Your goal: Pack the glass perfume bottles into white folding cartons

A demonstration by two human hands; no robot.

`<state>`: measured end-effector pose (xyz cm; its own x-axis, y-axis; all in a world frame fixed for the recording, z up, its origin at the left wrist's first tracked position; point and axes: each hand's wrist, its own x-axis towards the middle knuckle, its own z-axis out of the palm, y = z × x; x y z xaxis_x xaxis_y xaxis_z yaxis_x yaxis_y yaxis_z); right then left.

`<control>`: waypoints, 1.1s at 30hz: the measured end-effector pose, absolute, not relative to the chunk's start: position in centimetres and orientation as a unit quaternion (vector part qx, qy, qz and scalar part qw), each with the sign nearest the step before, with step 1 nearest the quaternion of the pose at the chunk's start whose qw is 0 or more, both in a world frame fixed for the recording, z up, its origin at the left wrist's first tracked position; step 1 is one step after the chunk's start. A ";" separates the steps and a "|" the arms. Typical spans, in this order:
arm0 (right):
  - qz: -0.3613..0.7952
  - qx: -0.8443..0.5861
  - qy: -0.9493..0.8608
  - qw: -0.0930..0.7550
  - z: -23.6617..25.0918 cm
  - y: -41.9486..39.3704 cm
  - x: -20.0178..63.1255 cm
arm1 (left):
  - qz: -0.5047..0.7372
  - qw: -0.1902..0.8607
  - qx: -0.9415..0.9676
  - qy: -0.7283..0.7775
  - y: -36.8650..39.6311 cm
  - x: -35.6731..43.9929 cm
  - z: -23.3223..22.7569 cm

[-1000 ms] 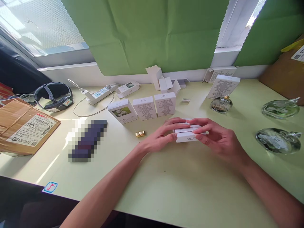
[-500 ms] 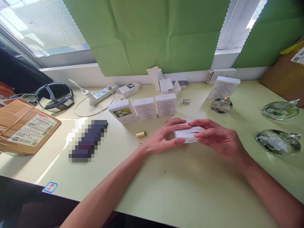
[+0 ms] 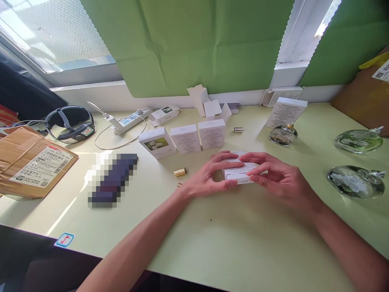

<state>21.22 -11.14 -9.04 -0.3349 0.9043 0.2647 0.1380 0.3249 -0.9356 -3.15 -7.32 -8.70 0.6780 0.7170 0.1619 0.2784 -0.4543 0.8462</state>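
Containers on the pale green desk (image 3: 243, 251): three round glass bottles at the right, one small with a gold neck (image 3: 283, 135) just near of a leaning white printed box (image 3: 285, 112), two larger ones (image 3: 358, 140) (image 3: 356, 181) further right, one near and one far; what they hold cannot be read from here beyond a greenish tint and flower print. Three small white cartons stand closed in a row at centre far: the left one (image 3: 157, 142) shows a flower picture, the middle one (image 3: 185, 139) and right one (image 3: 212, 134) show fine print. Behind them, against the wall, opened empty cartons (image 3: 204, 104) with flaps up. A taped brown parcel (image 3: 30, 164) with a shipping label lies at far left, closed. The handled item is a small white carton (image 3: 238, 174), flat, lying on its side at desk centre, just near of the row of three; faint lettering on its near face, top flap area partly covered by fingers. Left hand (image 3: 209, 176) curls around the carton's left end, thumb on the near face, fingers over the top, gripping it. Right hand (image 3: 279, 178) grips the right end, index finger stretched across the top, thumb against the near edge. Both forearms reach in from the near edge, wrists low over the desk. A gold cap (image 3: 179, 172) lies left of the left hand, apart from it; a silver cap (image 3: 238, 129) lies far of the carton.
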 end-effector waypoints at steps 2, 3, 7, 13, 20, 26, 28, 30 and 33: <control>0.421 -0.381 -0.704 0.426 -8.9 -11.2 21.3 | 0.253 0.424 0.815 0.304 -7.4 -3.2 -8.7; 0.414 -0.380 -0.712 0.422 -8.8 -11.2 21.4 | 0.249 0.424 0.816 0.304 -7.4 -3.2 -8.7; 0.402 -0.369 -0.734 0.405 -8.8 -11.3 21.5 | 0.232 0.412 0.827 0.303 -7.4 -3.2 -8.6; 0.393 -0.369 -0.742 0.399 -8.7 -11.4 21.6 | 0.226 0.400 0.835 0.304 -7.2 -3.2 -8.8; 0.395 -0.383 -0.736 0.396 -8.6 -11.5 21.2 | 0.223 0.398 0.835 0.307 -7.4 -3.1 -8.7; 0.433 -0.375 -0.680 0.457 -9.3 -10.9 20.7 | 0.251 0.399 0.831 0.296 -7.2 -3.0 -8.8; 0.452 -0.379 -0.655 0.472 -9.6 -10.6 20.6 | 0.264 0.399 0.828 0.292 -7.1 -3.1 -8.9; 0.469 -0.387 -0.633 0.479 -9.8 -10.5 20.5 | 0.271 0.403 0.825 0.287 -7.0 -3.1 -9.0; 0.488 -0.393 -0.607 0.488 -9.8 -10.5 20.2 | 0.278 0.409 0.815 0.301 -7.1 -3.0 -8.9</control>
